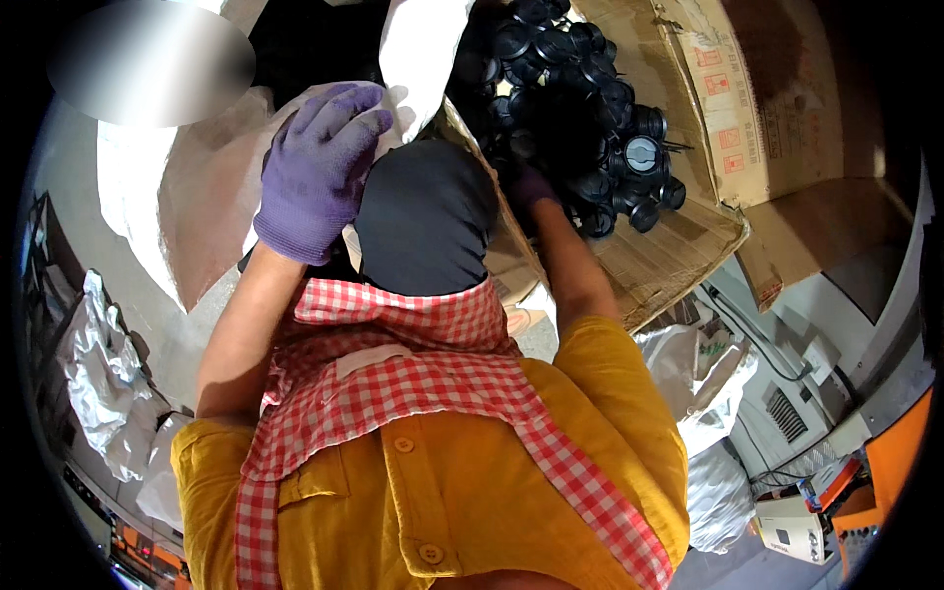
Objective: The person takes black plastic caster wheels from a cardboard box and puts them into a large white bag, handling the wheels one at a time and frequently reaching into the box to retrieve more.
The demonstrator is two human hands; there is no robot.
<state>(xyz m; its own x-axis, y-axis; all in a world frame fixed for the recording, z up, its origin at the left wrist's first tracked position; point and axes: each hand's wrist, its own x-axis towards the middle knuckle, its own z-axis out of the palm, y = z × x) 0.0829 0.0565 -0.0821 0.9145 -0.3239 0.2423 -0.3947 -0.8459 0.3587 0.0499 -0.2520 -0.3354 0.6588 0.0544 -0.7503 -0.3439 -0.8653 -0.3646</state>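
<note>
My left hand (323,162), in a purple knit glove, is at the rim of a large white sack (211,187), its back toward me. Its fingers curl over to the right, and whatever lies under them is hidden. My right arm reaches down into a cardboard box (678,256) on the right. Only a dim bit of the gloved right hand (531,187) shows, deep among many round black plastic parts (615,108); its fingers are hidden by shadow and parts. One part with a grey disc face (642,153) lies on the pile's right side.
Between my hands is my black-clad knee (428,216). The box's open flaps (777,108) spread to the right. White plastic bags (108,379) lie at the far left, with more bags (698,374) at the right, near a cable (752,339) and a small white box (792,531).
</note>
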